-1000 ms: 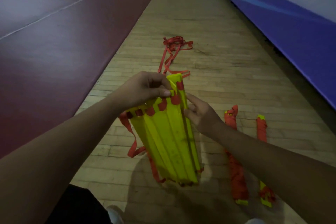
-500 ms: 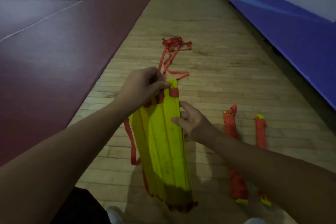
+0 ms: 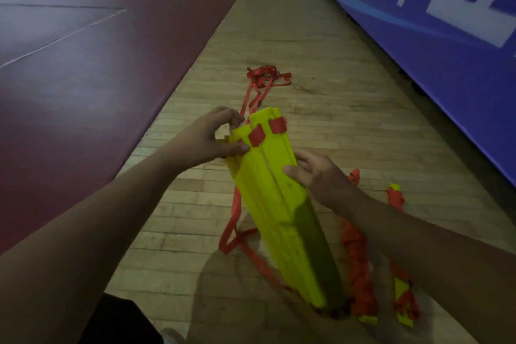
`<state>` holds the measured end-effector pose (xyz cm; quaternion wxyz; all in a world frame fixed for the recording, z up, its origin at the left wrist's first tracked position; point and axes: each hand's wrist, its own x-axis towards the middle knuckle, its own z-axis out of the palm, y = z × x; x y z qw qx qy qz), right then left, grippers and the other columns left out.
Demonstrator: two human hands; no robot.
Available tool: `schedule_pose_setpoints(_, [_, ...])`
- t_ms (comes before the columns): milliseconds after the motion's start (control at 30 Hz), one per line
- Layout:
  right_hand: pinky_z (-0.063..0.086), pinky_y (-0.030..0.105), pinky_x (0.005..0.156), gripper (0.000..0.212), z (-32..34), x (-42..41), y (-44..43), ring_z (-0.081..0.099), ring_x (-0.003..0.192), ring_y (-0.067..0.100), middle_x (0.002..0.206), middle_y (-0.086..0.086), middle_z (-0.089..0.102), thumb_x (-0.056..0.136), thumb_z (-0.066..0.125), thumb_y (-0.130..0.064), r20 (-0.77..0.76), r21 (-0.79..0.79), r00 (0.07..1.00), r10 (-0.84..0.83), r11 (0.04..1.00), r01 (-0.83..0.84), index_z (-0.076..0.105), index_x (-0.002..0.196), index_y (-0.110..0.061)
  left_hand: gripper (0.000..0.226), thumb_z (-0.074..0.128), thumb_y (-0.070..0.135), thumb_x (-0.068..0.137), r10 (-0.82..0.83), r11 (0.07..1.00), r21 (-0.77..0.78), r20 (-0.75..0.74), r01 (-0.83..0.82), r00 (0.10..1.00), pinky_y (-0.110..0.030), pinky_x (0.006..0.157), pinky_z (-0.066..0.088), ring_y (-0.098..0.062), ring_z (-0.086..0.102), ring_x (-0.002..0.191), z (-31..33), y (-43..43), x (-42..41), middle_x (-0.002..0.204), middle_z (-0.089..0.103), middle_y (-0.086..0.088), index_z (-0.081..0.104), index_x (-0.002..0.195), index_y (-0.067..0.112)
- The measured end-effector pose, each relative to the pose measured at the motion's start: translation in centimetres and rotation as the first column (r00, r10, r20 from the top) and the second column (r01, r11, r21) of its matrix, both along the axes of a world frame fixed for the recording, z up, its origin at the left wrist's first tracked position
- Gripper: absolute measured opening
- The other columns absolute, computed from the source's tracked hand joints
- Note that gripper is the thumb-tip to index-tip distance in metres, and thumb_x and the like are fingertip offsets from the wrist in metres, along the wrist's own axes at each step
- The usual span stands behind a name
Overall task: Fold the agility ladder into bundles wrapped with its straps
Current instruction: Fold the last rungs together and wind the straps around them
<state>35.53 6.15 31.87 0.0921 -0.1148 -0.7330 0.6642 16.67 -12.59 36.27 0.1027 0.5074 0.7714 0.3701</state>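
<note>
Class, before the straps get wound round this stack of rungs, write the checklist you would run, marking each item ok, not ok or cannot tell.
1. Yellow rungs stacked together: ok.
2. Left hand grips the stack's top: ok.
3. Right hand holds its side: ok.
4. Loose strap free of tangles: not ok, bunched on the floor.
5. Bottom ends level: cannot tell, shadowed.

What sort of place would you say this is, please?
Probably an indoor sports hall: a wooden plank floor beside a maroon court surface with a painted line, a blue banner along the side, and yellow agility-ladder rungs.
</note>
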Motion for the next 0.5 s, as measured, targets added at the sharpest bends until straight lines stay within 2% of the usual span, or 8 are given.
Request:
schedule_pose_setpoints(67, [0.056, 0.024, 0.076, 0.025, 0.6, -0.1, 0.3, 0.073, 0.097, 0.014, 0.105, -0.001, 0.076, 0.098, 0.057, -0.004, -0.027, 0.011, 1.000, -0.015, 1.000, 0.015, 0.065, 0.118, -0.018, 0.045, 0.081, 0.043, 0.077, -0.008, 0.990, -0.142, 0.067, 0.017, 0.998, -0.034, 0.081, 0.057, -0.013, 0.064, 0.100, -0.2, -0.1, -0.1, 0.111, 0.065, 0.004, 0.055, 0.110, 0.027])
schedule_pose_setpoints(133, [0.055, 0.022, 0.070, 0.025, 1.3, -0.1, 0.6, 0.073, 0.086, 0.012, 0.097, -0.001, 0.077, 0.098, 0.055, -0.002, -0.059, 0.018, 0.997, -0.040, 0.999, 0.041, 0.062, 0.120, -0.012, 0.037, 0.079, 0.037, 0.082, 0.004, 0.984, -0.175, 0.079, 0.010, 0.997, -0.028, 0.080, 0.053, -0.007, 0.066, 0.093, -0.5, -0.2, -0.4, 0.102, 0.069, 0.007, 0.060, 0.112, 0.027])
schedule_pose_setpoints(200, [0.054, 0.024, 0.067, 0.024, 1.7, -0.2, 1.0, 0.072, 0.080, 0.012, 0.094, 0.001, 0.077, 0.100, 0.053, -0.003, -0.097, 0.058, 0.993, -0.070, 0.995, 0.076, 0.059, 0.120, -0.014, 0.020, 0.074, 0.026, 0.086, 0.045, 0.996, -0.087, 0.242, -0.025, 0.969, -0.025, 0.076, 0.051, -0.007, 0.067, 0.083, -0.1, -0.3, -0.3, 0.090, 0.071, 0.007, 0.068, 0.103, 0.018])
schedule_pose_setpoints(267, [0.053, 0.029, 0.070, 0.022, 1.9, -0.3, 1.5, 0.071, 0.087, 0.015, 0.103, 0.004, 0.074, 0.102, 0.052, -0.008, -0.131, 0.120, 0.988, -0.080, 0.988, 0.096, 0.057, 0.118, -0.020, 0.014, 0.071, 0.017, 0.089, -0.003, 0.999, 0.037, 0.412, -0.014, 0.911, -0.023, 0.072, 0.053, -0.010, 0.066, 0.076, 0.4, -0.3, 0.1, 0.082, 0.069, 0.000, 0.069, 0.097, 0.006])
schedule_pose_setpoints(400, [0.053, 0.032, 0.076, 0.024, 1.6, -0.4, 1.8, 0.067, 0.093, 0.014, 0.108, 0.002, 0.070, 0.102, 0.053, -0.011, -0.129, 0.212, 0.991, -0.042, 0.975, 0.069, 0.053, 0.117, -0.030, 0.016, 0.069, 0.020, 0.088, -0.111, 0.968, 0.248, 0.496, -0.018, 0.861, -0.021, 0.061, 0.052, -0.009, 0.061, 0.067, 1.4, 0.2, 2.1, 0.072, 0.064, 0.003, 0.064, 0.087, 0.005])
schedule_pose_setpoints(500, [0.052, 0.044, 0.095, 0.031, 1.2, -0.6, 1.6, 0.065, 0.111, 0.021, 0.121, 0.003, 0.068, 0.099, 0.054, -0.019, -0.147, 0.186, 0.988, -0.051, 0.979, 0.078, 0.051, 0.127, -0.032, 0.019, 0.069, 0.025, 0.088, -0.074, 0.944, 0.313, 0.508, -0.104, 0.858, -0.027, 0.053, 0.046, -0.012, 0.054, 0.060, 1.9, 0.5, 2.9, 0.065, 0.056, 0.002, 0.061, 0.081, 0.009])
